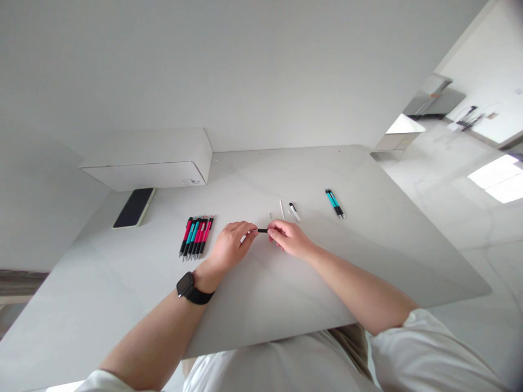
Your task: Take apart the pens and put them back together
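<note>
Over the middle of the table, my left hand (232,242) and my right hand (293,239) pinch the two ends of a short black pen grip (262,231). A thin metallic-looking bit shows at my left fingertips; the fingers hide the rest. Just beyond my right hand lie a slim white tube (281,209), a white pen barrel with a black clip (294,211) and a tiny part (270,215) that may be a spring. To the left of my left hand, several red and teal pens (196,237) with black grips lie side by side. Two teal pens (335,203) rest farther right.
A long white box (151,163) stands at the back left against the wall. In front of it lies a phone (134,208), dark side up. The table (388,234) has a rounded right edge with a shiny floor beyond. A black watch (195,288) is on my left wrist.
</note>
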Demonstrator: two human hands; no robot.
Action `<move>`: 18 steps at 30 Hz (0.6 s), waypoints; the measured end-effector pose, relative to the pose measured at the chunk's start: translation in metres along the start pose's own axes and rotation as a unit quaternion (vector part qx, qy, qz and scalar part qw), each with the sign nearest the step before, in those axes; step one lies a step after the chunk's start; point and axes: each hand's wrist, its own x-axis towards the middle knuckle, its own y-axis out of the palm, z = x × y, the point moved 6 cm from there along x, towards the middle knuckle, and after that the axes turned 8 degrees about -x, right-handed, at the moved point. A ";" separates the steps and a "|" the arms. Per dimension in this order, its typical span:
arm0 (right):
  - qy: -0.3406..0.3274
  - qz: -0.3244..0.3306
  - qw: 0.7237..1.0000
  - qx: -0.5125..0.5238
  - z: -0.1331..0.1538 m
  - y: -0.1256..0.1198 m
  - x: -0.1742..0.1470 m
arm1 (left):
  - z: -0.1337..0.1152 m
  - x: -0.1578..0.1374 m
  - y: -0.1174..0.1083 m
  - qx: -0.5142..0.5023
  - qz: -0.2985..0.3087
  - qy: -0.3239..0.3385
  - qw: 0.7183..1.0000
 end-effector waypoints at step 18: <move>-0.038 -0.169 0.984 0.030 0.001 -0.055 0.005 | 0.017 0.001 -0.004 -0.006 -0.032 -0.048 0.998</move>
